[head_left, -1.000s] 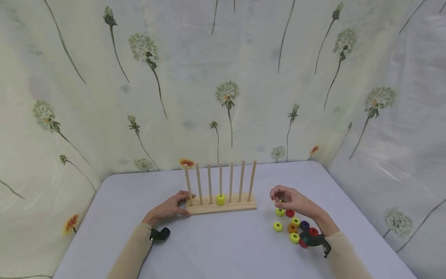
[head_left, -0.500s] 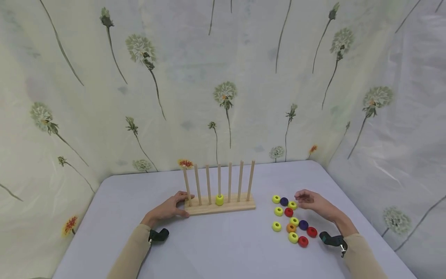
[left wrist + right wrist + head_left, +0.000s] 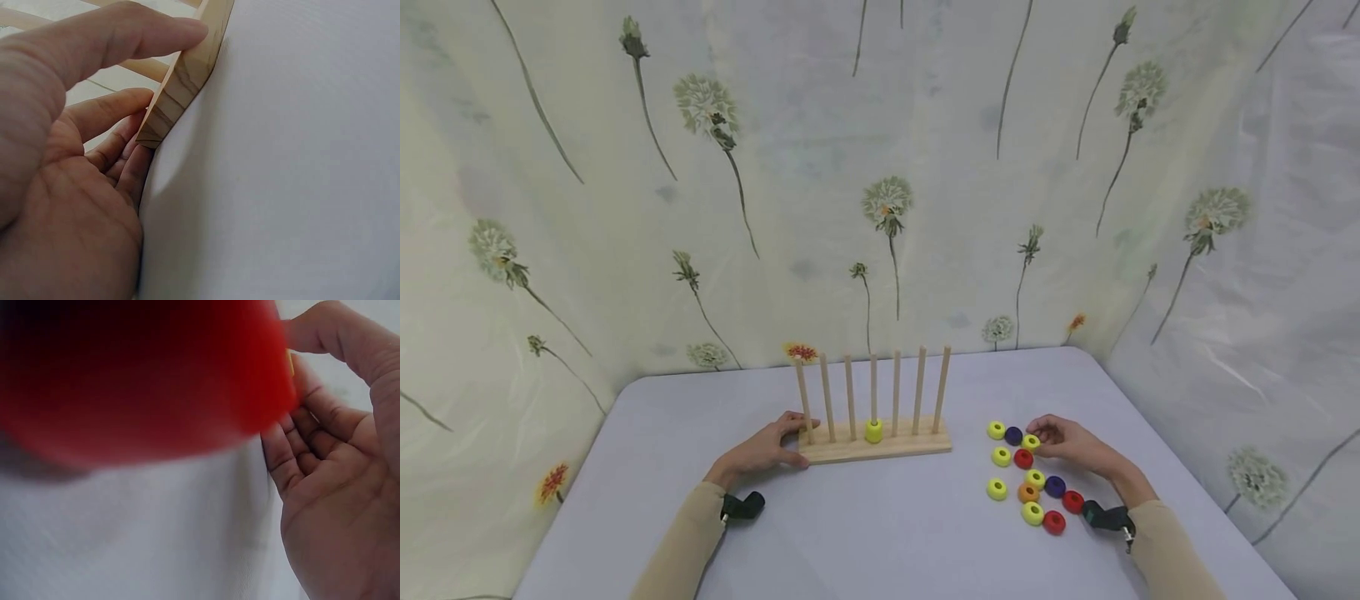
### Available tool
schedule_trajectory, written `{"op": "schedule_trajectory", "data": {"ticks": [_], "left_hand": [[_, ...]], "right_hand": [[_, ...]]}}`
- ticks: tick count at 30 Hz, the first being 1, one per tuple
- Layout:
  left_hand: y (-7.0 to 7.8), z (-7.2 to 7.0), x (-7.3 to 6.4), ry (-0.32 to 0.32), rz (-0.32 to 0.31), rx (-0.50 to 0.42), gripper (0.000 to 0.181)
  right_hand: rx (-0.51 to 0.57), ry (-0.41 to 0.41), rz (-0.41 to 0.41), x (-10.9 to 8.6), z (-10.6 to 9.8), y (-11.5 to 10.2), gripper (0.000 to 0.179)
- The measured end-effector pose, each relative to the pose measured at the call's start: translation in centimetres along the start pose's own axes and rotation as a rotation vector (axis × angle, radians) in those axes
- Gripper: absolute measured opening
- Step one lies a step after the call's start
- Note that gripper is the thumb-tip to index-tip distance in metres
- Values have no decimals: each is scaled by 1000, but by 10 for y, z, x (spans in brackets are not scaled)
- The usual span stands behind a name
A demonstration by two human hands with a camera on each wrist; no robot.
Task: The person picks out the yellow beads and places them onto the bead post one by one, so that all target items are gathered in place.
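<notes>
The left hand (image 3: pixel 766 446) grips the left end of a wooden peg rack (image 3: pixel 880 451), which has several upright pegs. In the left wrist view the thumb lies along one edge of its base (image 3: pixel 181 87) and the fingers touch the other. One yellow bead (image 3: pixel 873 432) sits at the foot of the middle peg. Over on the right, the right hand (image 3: pixel 1071 443) pinches another yellow bead (image 3: pixel 1031 442) on the table between thumb and fingertips. Only a thin yellow sliver shows in the right wrist view, where a blurred red bead (image 3: pixel 187 394) blocks much of it.
Loose beads lie around the right hand: a purple one (image 3: pixel 1013 436), a red one (image 3: pixel 1023 458), an orange one (image 3: pixel 1028 492) and several more yellow, red and purple ones. A flower-printed curtain (image 3: pixel 812 208) hangs behind the white table (image 3: pixel 865 533).
From above the beads the right hand drew back to the right, then came down and left onto a yellow bead. The left hand stays on the peg rack.
</notes>
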State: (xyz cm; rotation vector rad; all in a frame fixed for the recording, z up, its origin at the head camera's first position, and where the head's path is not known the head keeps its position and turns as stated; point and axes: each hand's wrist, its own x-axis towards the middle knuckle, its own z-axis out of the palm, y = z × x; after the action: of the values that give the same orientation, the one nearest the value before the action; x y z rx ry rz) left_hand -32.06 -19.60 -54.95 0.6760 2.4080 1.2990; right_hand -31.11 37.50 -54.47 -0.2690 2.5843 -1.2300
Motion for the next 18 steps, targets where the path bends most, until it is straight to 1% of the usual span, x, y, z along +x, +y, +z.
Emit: {"op": "schedule_trajectory", "data": {"ticks": [5,9,12,13,15,18], "left_hand": [[-2,0,1,-1,10,6,68],[-1,0,1,1,7,-12,69],[0,1,1,12,-2,-15,69],[0,1,0,11,5,1,69],[0,1,0,13,-1,9,70],[0,0,0,8,-10,10,69]], "right_hand": [[-27,14,20,0,4,-4,38],[-40,31,21,-1,4,-7,36],[-57,54,20,-1,4,-5,36],[-63,64,22,-2,3,-3,36],[-69,85,23,-2,1,0,36],[-61,106,14,-4,-4,3,37]]}}
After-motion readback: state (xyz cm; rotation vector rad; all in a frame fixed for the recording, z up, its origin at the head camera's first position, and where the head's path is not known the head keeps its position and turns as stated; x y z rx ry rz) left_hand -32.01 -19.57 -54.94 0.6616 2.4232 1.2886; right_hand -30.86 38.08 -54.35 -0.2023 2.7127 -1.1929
